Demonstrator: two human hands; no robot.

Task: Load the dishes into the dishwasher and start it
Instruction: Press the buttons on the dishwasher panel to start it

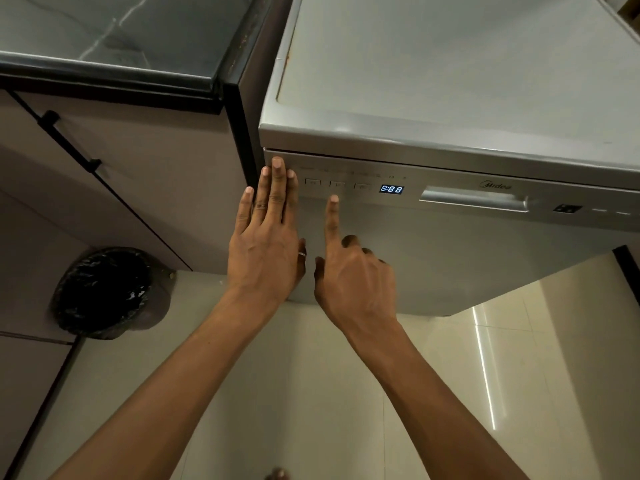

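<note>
**Q:** Where is the dishwasher standing?
**A:** The silver dishwasher [450,265] is standing on the tiled floor [311,393], just right of the dark stone bench [104,36]. Its door is sitting closed, with the top edge tucked under the lid.

**Q:** What is the panel showing?
**A:** The display [391,189] is glowing 8:88 in pale blue. Three small buttons are lining up to its left. The recessed door handle [474,199] is lying to its right, under the Midea badge.

**Q:** Left grip?
**A:** My left grip [265,251] is lying flat against the door's left edge. The fingers are staying straight and together, with the tips reaching up to the panel's top corner. It is holding nothing. A ring is showing on the thumb.

**Q:** Right grip?
**A:** My right grip [356,282] is pointing. The forefinger [333,216] is stretching straight up the door and the other fingers are curling into the palm, with nothing held. The fingertip is sitting just below the middle button [337,184]. I cannot tell whether it is touching the panel.

**Q:** What else is lying in view?
**A:** A bin [104,292] with a black liner is standing on the floor at lower left. It is sitting below the cabinet door [145,188], which is carrying a black bar handle [69,142].
</note>
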